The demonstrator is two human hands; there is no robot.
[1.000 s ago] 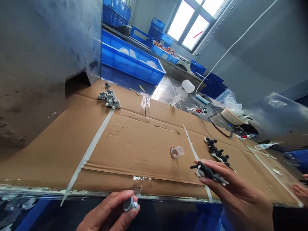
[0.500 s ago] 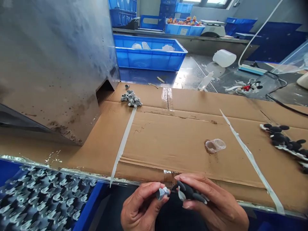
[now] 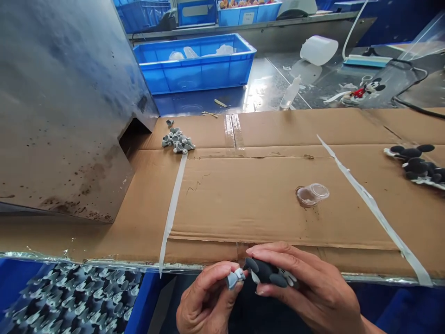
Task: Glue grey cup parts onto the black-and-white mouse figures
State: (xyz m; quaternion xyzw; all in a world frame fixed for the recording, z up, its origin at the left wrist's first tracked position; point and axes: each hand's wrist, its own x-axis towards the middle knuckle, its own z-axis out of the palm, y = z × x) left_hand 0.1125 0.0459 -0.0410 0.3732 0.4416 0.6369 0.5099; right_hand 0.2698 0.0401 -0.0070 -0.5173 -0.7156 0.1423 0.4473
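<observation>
My left hand (image 3: 205,299) is closed in a pinch on a small grey cup-shaped piece (image 3: 232,279) with a pale knobbly end. Close by on the right, my right hand (image 3: 313,287) grips a black figure head with round ears (image 3: 266,271), some white showing on it. The thin black tip of the head lies right at the pale end of the grey piece; whether they touch I cannot tell. Both hands are at the front edge of the cardboard-covered bench (image 3: 222,199). More grey pieces (image 3: 178,140) lie heaped at the back left of the cardboard.
A clear plastic cup (image 3: 314,194) lies tipped on the cardboard. Black figure heads (image 3: 417,162) sit at right. A large metal housing (image 3: 69,111) stands at left, above a blue tray (image 3: 139,301) of grey-and-black parts. Behind are a blue bin (image 3: 194,72) and a bottle (image 3: 290,93).
The view has tilted down and shifted slightly. Both hands keep their holds, and the black head lies a little nearer the grey piece.
</observation>
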